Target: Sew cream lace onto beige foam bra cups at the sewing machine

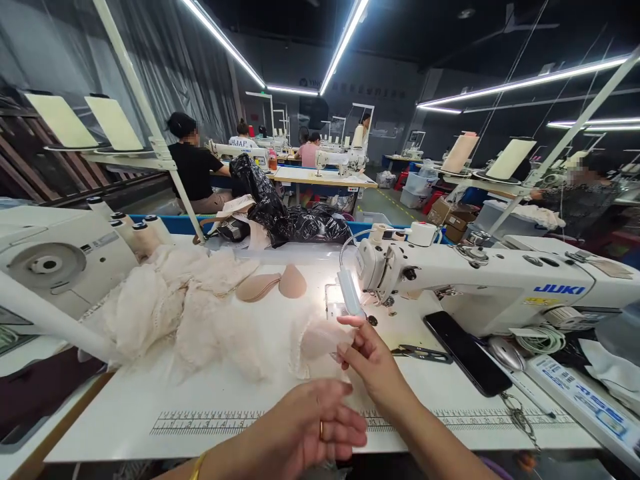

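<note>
My right hand [373, 360] pinches the edge of a pale beige, sheer cup-shaped fabric piece [317, 337] between thumb and fingers, with the index finger stretched out. Scalloped lace shows along the left side of this piece. It is just in front of the sewing machine's needle area [367, 303]. Closer to me, my left hand [320, 420] is slightly blurred, its fingers loosely extended and apart, with nothing in it; a ring is on one finger. Left of the hands lies a heap of cream lace fabric [200, 313]. Behind that piece are beige cup pads [257, 287] and a single pad [293, 281].
A white JUKI sewing machine [500, 280] fills the right side. Thread snips [425, 353], a black phone [467, 353] and a long box [585, 400] lie before it. A printed ruler [210, 421] runs along the front edge. Black plastic bags [320, 223] stand behind the table. Co-workers sit farther back.
</note>
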The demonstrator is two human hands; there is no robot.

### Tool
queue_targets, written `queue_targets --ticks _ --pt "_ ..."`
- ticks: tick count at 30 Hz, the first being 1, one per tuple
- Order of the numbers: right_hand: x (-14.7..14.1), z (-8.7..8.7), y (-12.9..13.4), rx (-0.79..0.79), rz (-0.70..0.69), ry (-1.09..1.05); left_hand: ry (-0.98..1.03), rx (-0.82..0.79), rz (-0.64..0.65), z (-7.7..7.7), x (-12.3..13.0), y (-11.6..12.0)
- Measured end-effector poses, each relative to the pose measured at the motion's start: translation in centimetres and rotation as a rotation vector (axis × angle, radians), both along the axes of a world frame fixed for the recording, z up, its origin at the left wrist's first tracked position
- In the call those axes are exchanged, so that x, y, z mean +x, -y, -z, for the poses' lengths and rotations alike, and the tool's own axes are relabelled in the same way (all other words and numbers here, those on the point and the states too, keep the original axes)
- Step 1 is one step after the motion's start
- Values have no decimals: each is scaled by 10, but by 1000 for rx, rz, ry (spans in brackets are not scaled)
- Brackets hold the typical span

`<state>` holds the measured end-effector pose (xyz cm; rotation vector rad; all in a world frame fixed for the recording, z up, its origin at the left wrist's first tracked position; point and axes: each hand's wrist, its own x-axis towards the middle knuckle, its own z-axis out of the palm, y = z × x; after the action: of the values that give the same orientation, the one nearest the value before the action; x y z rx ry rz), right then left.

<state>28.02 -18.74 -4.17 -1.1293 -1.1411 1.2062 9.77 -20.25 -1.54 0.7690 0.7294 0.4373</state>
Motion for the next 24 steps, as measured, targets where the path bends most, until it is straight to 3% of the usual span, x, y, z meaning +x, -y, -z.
queue_targets --ticks 2,4,5,9,16,24 --pt "-8 2 20 38 47 -4 116 -155 -311 5 6 0" --pt "-10 6 40 45 61 13 172 -108 -552 8 10 -7" --pt "-10 9 48 41 58 18 171 -80 -613 8 11 -12" --pt "-1 19 66 41 86 37 72 -80 -633 5 16 -19" --pt "10 31 72 145 217 183 190 -339 -661 -3 24 -16" --pt "7 38 78 136 387 228 379 -258 -579 -2 19 -15"
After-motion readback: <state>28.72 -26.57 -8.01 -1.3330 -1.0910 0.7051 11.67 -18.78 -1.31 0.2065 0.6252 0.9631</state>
